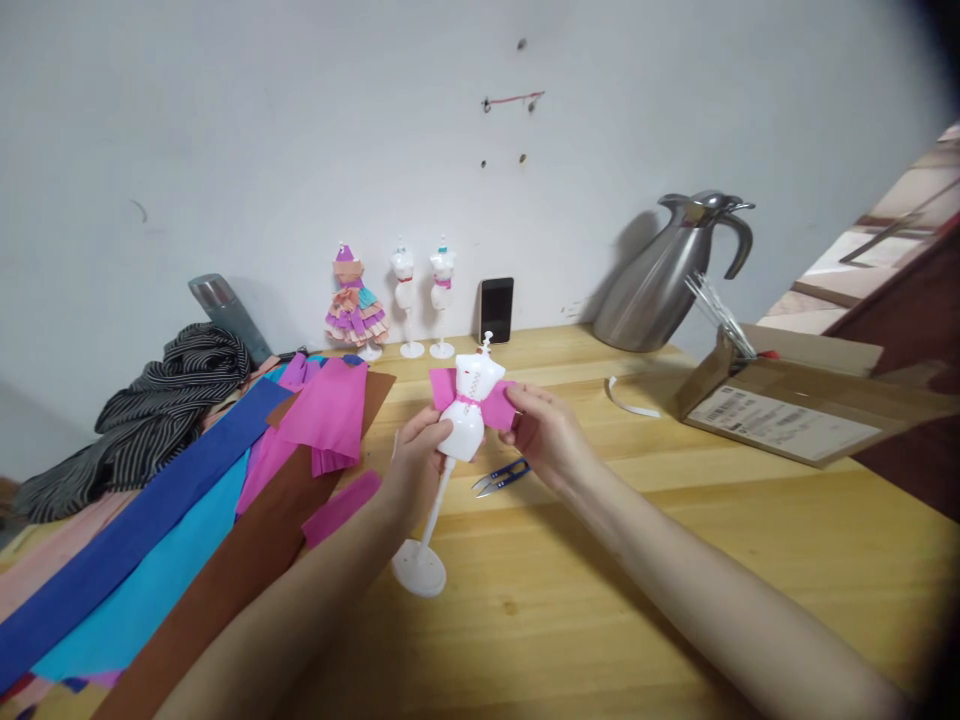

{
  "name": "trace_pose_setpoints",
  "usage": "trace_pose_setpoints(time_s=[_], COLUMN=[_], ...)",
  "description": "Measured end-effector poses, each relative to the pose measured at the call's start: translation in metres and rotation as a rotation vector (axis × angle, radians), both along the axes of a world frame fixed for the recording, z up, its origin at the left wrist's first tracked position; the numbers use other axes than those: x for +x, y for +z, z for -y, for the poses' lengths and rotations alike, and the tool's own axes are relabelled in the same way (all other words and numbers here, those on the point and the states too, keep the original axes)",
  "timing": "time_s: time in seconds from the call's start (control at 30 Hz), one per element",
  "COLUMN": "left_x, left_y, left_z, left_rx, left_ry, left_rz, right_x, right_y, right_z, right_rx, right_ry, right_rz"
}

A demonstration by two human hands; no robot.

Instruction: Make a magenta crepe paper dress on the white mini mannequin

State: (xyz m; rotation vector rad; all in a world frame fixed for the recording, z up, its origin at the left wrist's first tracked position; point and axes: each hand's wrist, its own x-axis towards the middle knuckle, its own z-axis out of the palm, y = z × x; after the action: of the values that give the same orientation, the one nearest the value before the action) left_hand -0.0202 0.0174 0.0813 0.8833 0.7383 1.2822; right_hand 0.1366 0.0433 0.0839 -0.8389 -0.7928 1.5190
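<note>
A small white doll-size dress form (466,440) on a stand is tilted in front of me, with a narrow pink band round its waist. My left hand (421,450) grips it at the waist and hip, thumb across the front. Behind the form runs a magenta crepe paper strip (498,408), its ends showing on both sides. My right hand (541,425) pinches the strip's right end between thumb and fingers. Below the right hand, blue-handled thread snips (501,478) lie on the table.
Crepe paper sheets (180,510) and a striped cloth (150,420) cover the left side. Against the wall stand a paper-dressed form (356,305), two white forms (405,295), a phone (496,310) and a steel jug (660,275). A cardboard box (795,400) sits right, near a white strip (630,400).
</note>
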Motion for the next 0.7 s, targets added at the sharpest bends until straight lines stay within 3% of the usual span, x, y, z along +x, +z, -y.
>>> trace_pose_setpoints(time_s=[0.23, 0.43, 0.7], left_x=[0.001, 0.002, -0.003], left_y=[-0.001, -0.001, -0.015], left_z=[0.0, 0.001, -0.004], left_rx=[0.019, 0.09, 0.214], left_ry=[0.036, 0.052, 0.021], left_rz=[-0.049, -0.081, -0.203], right_x=[-0.003, -0.005, -0.008], right_y=[0.004, -0.001, -0.004], right_z=[0.007, 0.005, 0.008], right_rx=[0.135, 0.076, 0.084], right_ry=[-0.063, -0.045, -0.093], right_rz=[0.092, 0.051, 0.047])
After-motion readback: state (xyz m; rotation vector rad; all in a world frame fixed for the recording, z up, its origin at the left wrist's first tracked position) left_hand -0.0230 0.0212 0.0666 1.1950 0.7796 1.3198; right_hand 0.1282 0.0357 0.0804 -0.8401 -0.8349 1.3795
